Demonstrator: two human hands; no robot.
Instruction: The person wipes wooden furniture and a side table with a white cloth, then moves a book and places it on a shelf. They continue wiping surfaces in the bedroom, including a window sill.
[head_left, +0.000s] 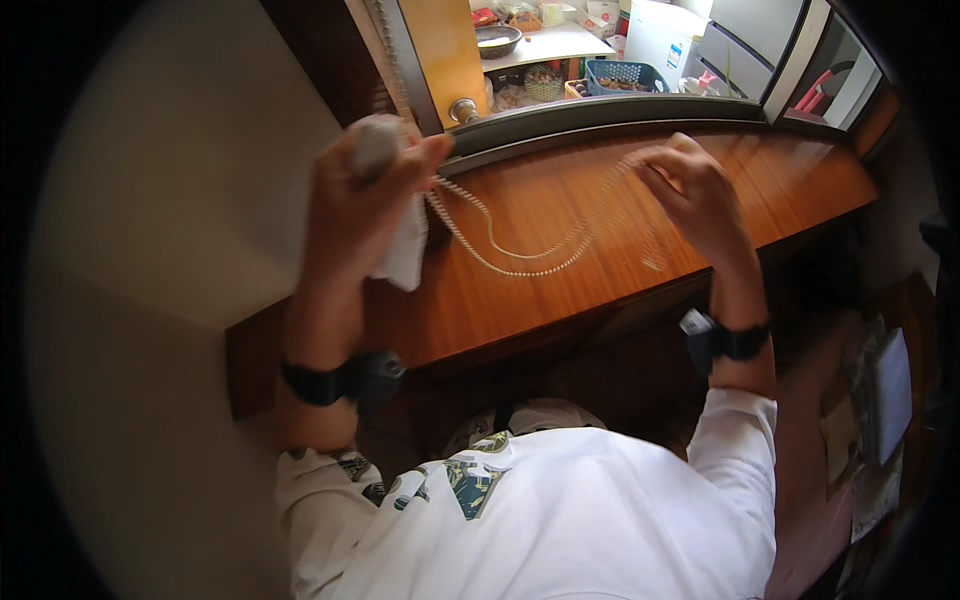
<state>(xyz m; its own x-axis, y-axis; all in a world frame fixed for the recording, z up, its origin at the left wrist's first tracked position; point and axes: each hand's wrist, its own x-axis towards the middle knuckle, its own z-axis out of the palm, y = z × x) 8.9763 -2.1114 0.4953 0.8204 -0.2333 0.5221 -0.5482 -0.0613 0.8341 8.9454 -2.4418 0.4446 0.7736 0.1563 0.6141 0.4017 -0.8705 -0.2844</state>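
Observation:
My left hand (356, 195) is raised at the window's left side, closed around a white cloth or tissue (405, 251) that hangs below the fingers. Out of that hand comes a pale bead chain (517, 274), sagging in a double loop over the brown wooden sill (465, 315). At the chain's other end, my right hand (690, 191) pinches it between thumb and fingers. Motion blurs the chain near this hand, and a blurred bit dangles below it. More bead chain (388, 34) runs upward along the window frame above my left hand.
A plain wall (165, 225) stands close on the left. Behind the sill rises the dark window frame (600, 112). Beyond it are a wooden door with a round knob (464, 111), a white table (555, 45) and a blue plastic basket (626, 75). Papers (892, 397) lie at the lower right.

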